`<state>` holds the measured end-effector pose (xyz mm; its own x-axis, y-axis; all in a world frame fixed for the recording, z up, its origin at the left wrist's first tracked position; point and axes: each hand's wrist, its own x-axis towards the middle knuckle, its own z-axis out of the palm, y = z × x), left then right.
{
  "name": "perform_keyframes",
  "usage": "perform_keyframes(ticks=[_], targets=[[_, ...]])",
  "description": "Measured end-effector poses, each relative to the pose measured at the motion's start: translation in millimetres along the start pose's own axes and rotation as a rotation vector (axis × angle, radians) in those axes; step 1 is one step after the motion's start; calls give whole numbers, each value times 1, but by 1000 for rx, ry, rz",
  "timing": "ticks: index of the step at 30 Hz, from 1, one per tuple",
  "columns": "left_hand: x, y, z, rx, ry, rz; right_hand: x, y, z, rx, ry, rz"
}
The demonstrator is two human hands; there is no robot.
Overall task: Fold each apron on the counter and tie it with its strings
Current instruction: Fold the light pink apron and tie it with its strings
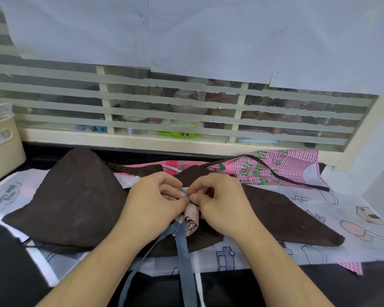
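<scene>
A rolled beige apron (191, 220) lies on top of a spread dark brown apron (75, 204) at the counter's middle. Its blue-grey strings (183, 251) cross over the roll and trail down past the counter's front edge. My left hand (155, 200) and my right hand (217, 200) meet over the roll, each pinching the blue-grey string where it crosses. Most of the roll is hidden under my fingers. A white cartoon-printed apron (319, 220) lies beneath the brown one, and a pink checked apron (275, 167) sits at the back right.
A beige basket (2, 149) stands at the left end of the dark counter (319, 286). A taped window with a cream sill (120, 138) runs along the back. A thin brown strap (297, 182) crosses the pink apron. A wall closes the right side.
</scene>
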<state>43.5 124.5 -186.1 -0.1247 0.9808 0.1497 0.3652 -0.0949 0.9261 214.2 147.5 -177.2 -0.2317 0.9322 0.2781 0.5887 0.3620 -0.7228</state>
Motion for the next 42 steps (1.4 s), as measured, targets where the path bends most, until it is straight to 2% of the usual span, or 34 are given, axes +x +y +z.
perform_keyframes(ticks=[10,17,23,30,34,39,42], targets=[[-3,-2,3,202,109,165,3,0,2,-36,-16,33],[-3,-3,3,241,65,224,3,0,5,34,-126,117],[-1,-4,2,249,13,298,3,-1,2,100,-138,195],[-13,7,-6,351,122,482,2,-2,1,172,-165,264],[-13,3,1,445,38,412,2,-1,2,186,-179,288],[-11,2,5,493,150,352,2,0,2,201,-137,315],[-11,1,7,531,149,342,2,-1,3,210,-130,315]])
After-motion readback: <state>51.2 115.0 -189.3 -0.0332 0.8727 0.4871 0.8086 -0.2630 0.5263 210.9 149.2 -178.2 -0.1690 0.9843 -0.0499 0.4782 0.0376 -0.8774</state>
